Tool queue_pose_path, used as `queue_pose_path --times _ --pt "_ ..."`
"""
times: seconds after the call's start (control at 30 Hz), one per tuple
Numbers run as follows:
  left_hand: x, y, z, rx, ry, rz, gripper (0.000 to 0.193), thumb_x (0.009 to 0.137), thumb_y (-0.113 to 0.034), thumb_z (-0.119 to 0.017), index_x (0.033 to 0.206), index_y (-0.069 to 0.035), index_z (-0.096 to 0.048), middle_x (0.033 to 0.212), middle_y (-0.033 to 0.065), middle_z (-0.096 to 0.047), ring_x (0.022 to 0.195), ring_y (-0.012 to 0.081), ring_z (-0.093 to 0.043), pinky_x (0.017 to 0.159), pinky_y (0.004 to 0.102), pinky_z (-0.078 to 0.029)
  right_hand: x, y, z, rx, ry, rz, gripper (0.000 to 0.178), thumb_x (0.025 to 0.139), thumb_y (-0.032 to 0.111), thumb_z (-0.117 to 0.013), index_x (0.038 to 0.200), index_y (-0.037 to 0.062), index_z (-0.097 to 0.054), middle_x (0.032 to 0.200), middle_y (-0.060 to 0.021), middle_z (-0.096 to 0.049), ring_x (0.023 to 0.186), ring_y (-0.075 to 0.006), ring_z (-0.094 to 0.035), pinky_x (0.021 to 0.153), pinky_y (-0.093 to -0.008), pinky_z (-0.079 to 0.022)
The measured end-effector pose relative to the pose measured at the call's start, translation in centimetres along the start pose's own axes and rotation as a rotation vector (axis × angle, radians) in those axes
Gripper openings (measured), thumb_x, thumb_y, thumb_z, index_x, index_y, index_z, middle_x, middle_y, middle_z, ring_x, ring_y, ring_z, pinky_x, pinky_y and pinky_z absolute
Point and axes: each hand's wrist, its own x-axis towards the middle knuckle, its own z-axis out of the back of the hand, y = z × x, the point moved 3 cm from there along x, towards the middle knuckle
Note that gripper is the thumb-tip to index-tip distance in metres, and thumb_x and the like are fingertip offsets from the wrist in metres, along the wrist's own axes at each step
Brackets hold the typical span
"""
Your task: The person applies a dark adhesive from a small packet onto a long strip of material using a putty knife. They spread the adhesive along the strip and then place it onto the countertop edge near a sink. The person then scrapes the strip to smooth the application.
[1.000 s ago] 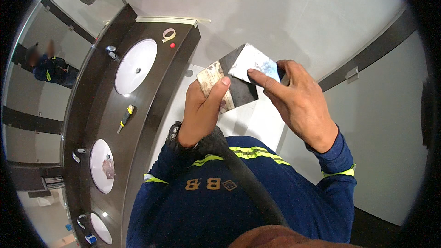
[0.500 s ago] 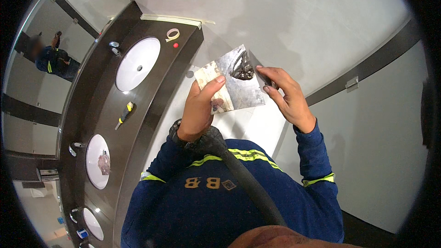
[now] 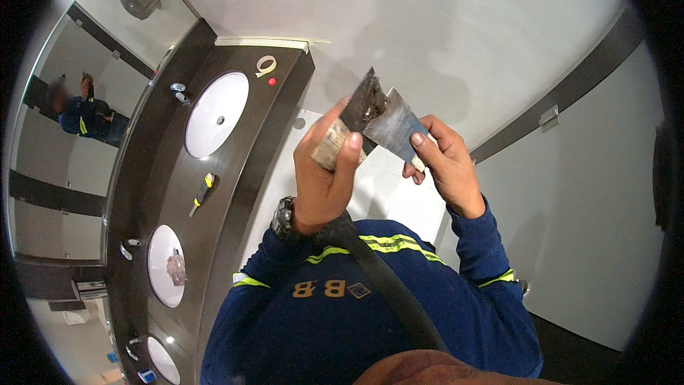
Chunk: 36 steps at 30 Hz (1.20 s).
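Note:
My left hand (image 3: 319,178) is closed on a flat metal spreader (image 3: 352,115) by its pale, worn grip strip, thumb on top. Its blade looks dark and tilts upward. Dark, glossy paste (image 3: 372,103) clings near the blade's upper edge. A second metal spreader (image 3: 396,130), grey and smeared, is pinched in my right hand (image 3: 454,170), with the thumb on its face. The two blades meet or overlap beside the paste; whether they touch, I cannot tell. Some of my right fingers are hidden behind the blade.
To the left runs a dark counter (image 3: 231,192) with white basins (image 3: 206,135) and taps. On it lie a tape roll (image 3: 266,66), a small red ball-like thing (image 3: 272,81) and a yellow-black cutter-like tool (image 3: 205,189). A crumpled clear bag (image 3: 175,269) sits in the middle basin. A pale wall stands ahead.
The left spreader has tilted, so its blade now looks dark. My right hand's spreader has turned from edge-on to show its flat face, and has moved left against or over the other blade.

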Motion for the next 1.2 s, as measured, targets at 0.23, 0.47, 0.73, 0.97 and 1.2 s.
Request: queue_pose_path --times 0.23,0.47,0.73,0.97,1.2 --pt "-1.3 0.5 -0.3 0.354 0.292 -0.369 0.044 0.097 -0.014 -0.064 0.138 0.0 -0.06 0.089 0.0148 -0.065 0.076 0.0329 -0.062 0.072 0.0395 -0.049 -1.8 3.8 0.8 -0.012 -0.098 0.156 0.028 0.108 0.024 -0.056 0.117 -0.0019 -0.059 0.086 -0.0083 -0.069 0.067 -0.0131 -0.069 0.055 -0.0241 -0.05" --pt "-3.0 2.8 -1.2 -0.697 -0.038 0.765 0.046 0.1 -0.027 -0.062 0.139 -0.003 -0.053 0.12 0.0088 -0.067 0.104 0.0199 -0.069 0.091 0.0347 -0.055 -1.3 1.6 1.3 -0.848 -0.03 0.804 0.054 0.093 -0.009 -0.055 0.145 0.0061 -0.055 0.13 -0.0181 -0.069 0.112 -0.0327 -0.071 0.095 -0.0401 -0.057" --pt "-2.4 3.3 -0.8 -0.841 -0.001 0.775 0.043 0.101 -0.024 -0.061 0.138 -0.004 -0.052 0.121 0.0074 -0.066 0.107 0.0182 -0.067 0.092 0.033 -0.054 -1.9 4.3 1.5 -0.779 0.377 0.499 0.058 0.088 0.004 -0.068 0.145 0.0099 -0.059 0.146 -0.0218 -0.057 0.132 -0.0384 -0.059 0.104 -0.0434 -0.053" --pt "-2.9 3.8 0.3 -0.759 0.044 0.741 0.053 0.099 -0.028 -0.059 0.143 0.0 -0.05 0.129 0.0136 -0.066 0.117 0.0261 -0.067 0.101 0.0389 -0.053 -1.2 4.6 1.8 -0.843 0.387 0.538 0.058 0.09 0.003 -0.067 0.147 0.0143 -0.058 0.14 -0.0216 -0.059 0.118 -0.0372 -0.064 0.096 -0.0434 -0.055" --pt "-3.1 0.1 0.2 -0.619 0.004 0.669 0.03 0.1 -0.023 -0.067 0.123 -0.004 -0.062 0.102 0.0004 -0.067 0.089 0.009 -0.064 0.077 0.0254 -0.051 0.6 2.3 3.8 -1.053 0.135 0.393 0.06 0.092 0.003 -0.066 0.147 0.0249 -0.058 0.128 -0.0206 -0.057 0.106 -0.0368 -0.063 0.095 -0.0433 -0.053"
